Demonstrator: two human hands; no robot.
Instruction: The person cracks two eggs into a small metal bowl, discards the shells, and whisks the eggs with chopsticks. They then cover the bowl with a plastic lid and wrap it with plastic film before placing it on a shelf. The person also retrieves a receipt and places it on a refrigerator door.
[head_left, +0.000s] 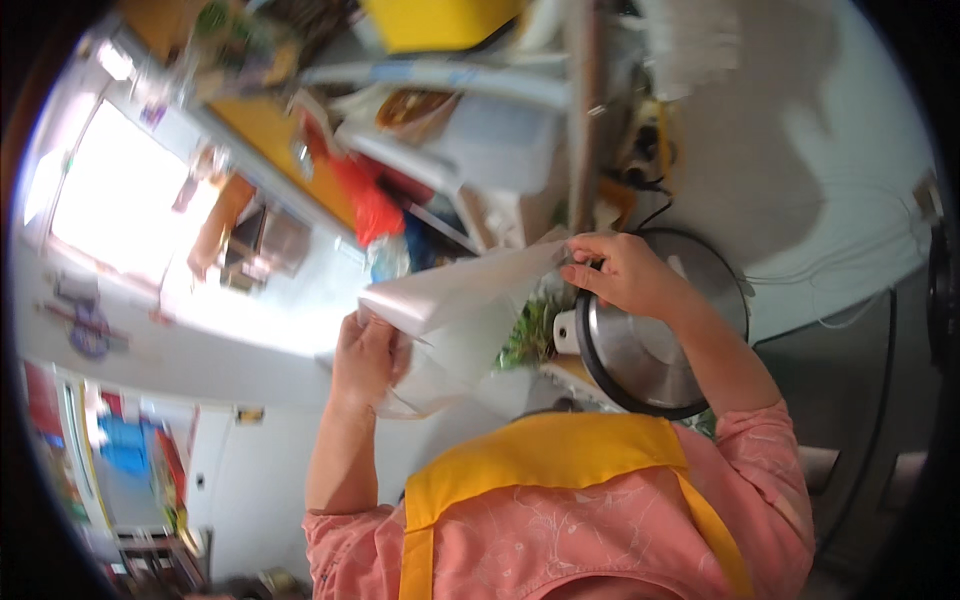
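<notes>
A translucent plastic bag (457, 300) is stretched between my two hands. My left hand (367, 356) grips its lower left edge, and my right hand (626, 274) pinches its upper right corner. Just beyond my right hand and forearm is a round metal lid (637, 352) with a dark rim and a white handle. Green leafy vegetables (532, 330) show between the bag and the lid. The bag's contents, if any, cannot be made out.
Ahead stands a cluttered shelf with a yellow container (442, 22), a clear plastic box (499, 142) and a red plastic bag (364, 195). A black cable (660, 199) hangs by the wall at the right. A bright window (112, 195) is at the left.
</notes>
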